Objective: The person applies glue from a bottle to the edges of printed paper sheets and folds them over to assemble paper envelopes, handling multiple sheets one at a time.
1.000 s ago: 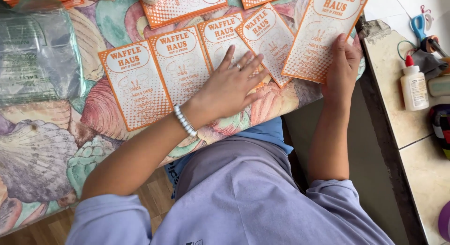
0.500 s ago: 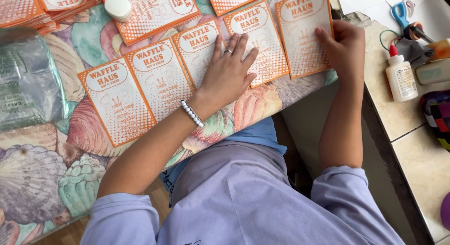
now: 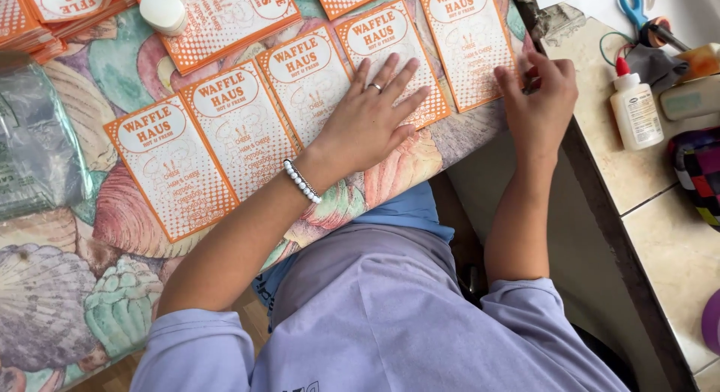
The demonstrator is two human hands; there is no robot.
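Several orange-and-white printed cards lie in a row on a table covered with a shell-patterned cloth (image 3: 67,302). My left hand (image 3: 371,118) rests flat, fingers spread, on the lower part of the fourth card (image 3: 382,43) and the cloth below it. It wears a ring and a white bead bracelet. My right hand (image 3: 541,99) sits at the table's right edge, fingers curled beside the lower right corner of the last card (image 3: 466,43). Whether it pinches anything is hidden.
More card stacks (image 3: 225,17) lie at the top, with a white oval object (image 3: 163,11) on one. A clear plastic bag (image 3: 34,159) lies at left. On the tiled counter at right stand a glue bottle (image 3: 635,107), blue scissors (image 3: 637,3) and a checkered pouch (image 3: 701,171).
My view has shifted, so the cards sit higher and further left. My right hand slid down off the last card to its lower right corner. My left hand stays flat on the cards.
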